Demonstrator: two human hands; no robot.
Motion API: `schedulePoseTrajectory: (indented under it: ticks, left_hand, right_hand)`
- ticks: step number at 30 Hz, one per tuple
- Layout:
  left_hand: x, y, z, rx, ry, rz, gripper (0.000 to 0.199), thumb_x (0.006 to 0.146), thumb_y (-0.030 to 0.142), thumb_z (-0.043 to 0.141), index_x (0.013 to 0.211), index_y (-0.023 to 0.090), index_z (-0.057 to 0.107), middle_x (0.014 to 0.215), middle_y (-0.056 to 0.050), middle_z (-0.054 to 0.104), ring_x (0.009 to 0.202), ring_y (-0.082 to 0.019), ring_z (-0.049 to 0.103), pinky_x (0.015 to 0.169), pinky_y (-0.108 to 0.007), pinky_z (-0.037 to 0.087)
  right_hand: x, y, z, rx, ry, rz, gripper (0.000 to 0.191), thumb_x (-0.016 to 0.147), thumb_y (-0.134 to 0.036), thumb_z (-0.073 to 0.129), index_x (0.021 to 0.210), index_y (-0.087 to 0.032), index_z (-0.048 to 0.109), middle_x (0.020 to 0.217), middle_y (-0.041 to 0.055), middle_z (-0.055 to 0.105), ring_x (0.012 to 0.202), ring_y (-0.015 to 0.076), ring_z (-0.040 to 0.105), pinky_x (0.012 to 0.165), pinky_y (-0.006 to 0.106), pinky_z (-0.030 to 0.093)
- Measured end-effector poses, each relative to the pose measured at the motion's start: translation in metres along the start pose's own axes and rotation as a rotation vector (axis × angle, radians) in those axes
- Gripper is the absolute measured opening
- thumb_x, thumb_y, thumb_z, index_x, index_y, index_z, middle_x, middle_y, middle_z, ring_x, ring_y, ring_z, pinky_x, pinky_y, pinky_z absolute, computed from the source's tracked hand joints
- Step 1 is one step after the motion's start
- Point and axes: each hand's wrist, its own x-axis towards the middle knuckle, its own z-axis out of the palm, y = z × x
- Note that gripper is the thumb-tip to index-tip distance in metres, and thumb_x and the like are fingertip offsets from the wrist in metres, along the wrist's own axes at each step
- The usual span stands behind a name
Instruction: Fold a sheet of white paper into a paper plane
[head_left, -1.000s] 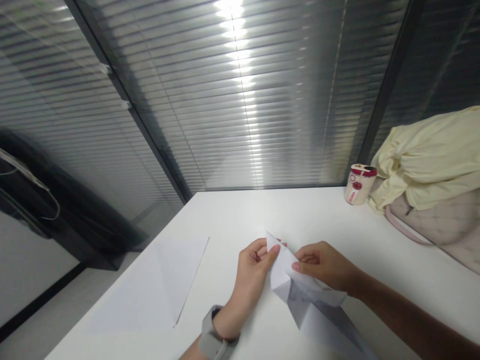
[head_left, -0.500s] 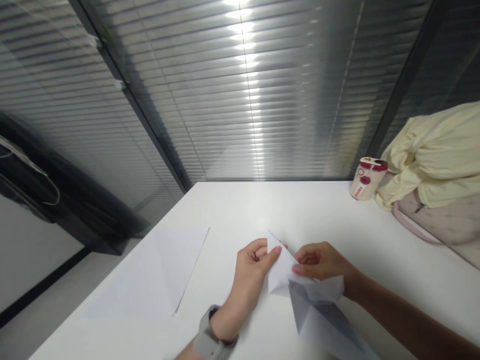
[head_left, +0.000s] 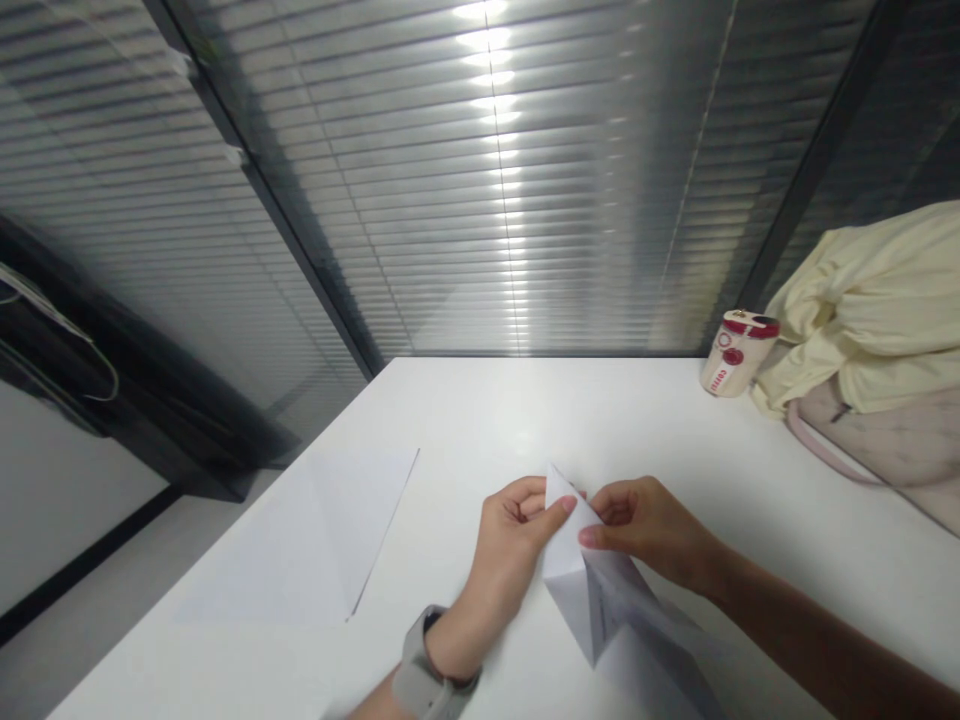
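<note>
Between my two hands is a folded sheet of white paper (head_left: 568,587), its pointed tip upward and its lower part spreading down to the right. My left hand (head_left: 517,535), with a grey watch (head_left: 429,660) on the wrist, pinches the paper near the tip, thumb on the front face. On the right edge, just below that, my right hand (head_left: 637,525) grips it between thumb and fingers. Part of the lower paper is blurred, and several fingertips are hidden behind it.
White paper (head_left: 300,540) lies flat on the white table (head_left: 480,410) at the left. Toward the back right stands a cream and red coffee cup (head_left: 739,355). Beside it are a pale yellow cloth (head_left: 892,310) and a pinkish bag (head_left: 885,440). Blinds (head_left: 450,200) rise behind the table.
Both hands still grip the paper. My left hand and the tip have shifted slightly right. The flap by my right wrist has swung down, and the lower folds have changed shape.
</note>
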Motion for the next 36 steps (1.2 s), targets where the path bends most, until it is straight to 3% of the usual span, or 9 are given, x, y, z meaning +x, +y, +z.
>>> schedulePoseTrajectory:
  ticks: [6,19,24,31,36]
  left_hand:
    - [0.0030,-0.0033,-0.0021,-0.011,-0.008,-0.024,0.027,0.065,0.034,0.082,0.077,0.012,0.071,0.066,-0.005,0.074,0.053,-0.015,0.063,0.052,-0.022,0.045]
    - [0.0081,-0.0047,-0.0094,0.118,-0.042,0.018,0.031,0.072,0.045,0.074,0.075,0.014,0.075,0.059,-0.003,0.068,0.055,-0.015,0.058,0.051,-0.022,0.041]
    - [0.0085,-0.0054,-0.0086,0.093,-0.054,-0.011,0.032,0.071,0.044,0.075,0.075,0.012,0.075,0.058,-0.003,0.068,0.051,-0.014,0.056,0.049,-0.021,0.039]
    - [0.0077,-0.0024,-0.0030,0.054,0.021,-0.016,0.030,0.065,0.040,0.080,0.065,0.011,0.073,0.062,-0.006,0.070,0.053,-0.015,0.059,0.049,-0.021,0.041]
    - [0.0082,-0.0048,-0.0052,0.009,-0.009,-0.050,0.030,0.068,0.041,0.078,0.068,0.011,0.074,0.066,-0.008,0.072,0.056,-0.016,0.061,0.052,-0.022,0.044]
  right_hand:
    - [0.0007,0.0005,-0.0010,-0.032,-0.005,0.005,0.030,0.058,-0.038,0.081,0.067,-0.014,0.067,0.064,0.0012,0.068,0.059,0.0160,0.060,0.055,0.026,0.042]
    - [-0.0014,0.0012,-0.0010,-0.022,-0.034,0.025,0.023,0.058,-0.030,0.081,0.070,-0.014,0.070,0.063,0.0011,0.069,0.059,0.0174,0.062,0.056,0.026,0.045]
    - [-0.0014,0.0015,-0.0021,-0.038,-0.034,0.040,0.021,0.058,-0.028,0.079,0.071,-0.014,0.071,0.064,0.0015,0.070,0.060,0.0180,0.063,0.056,0.027,0.046]
    - [-0.0020,0.0034,0.0042,-0.035,-0.057,0.050,0.018,0.059,-0.028,0.078,0.067,-0.014,0.068,0.061,-0.0005,0.067,0.058,0.0169,0.061,0.054,0.025,0.043]
    - [-0.0025,0.0039,0.0053,-0.036,-0.061,0.051,0.016,0.060,-0.027,0.076,0.067,-0.015,0.067,0.062,-0.0010,0.067,0.059,0.0169,0.061,0.055,0.025,0.043]
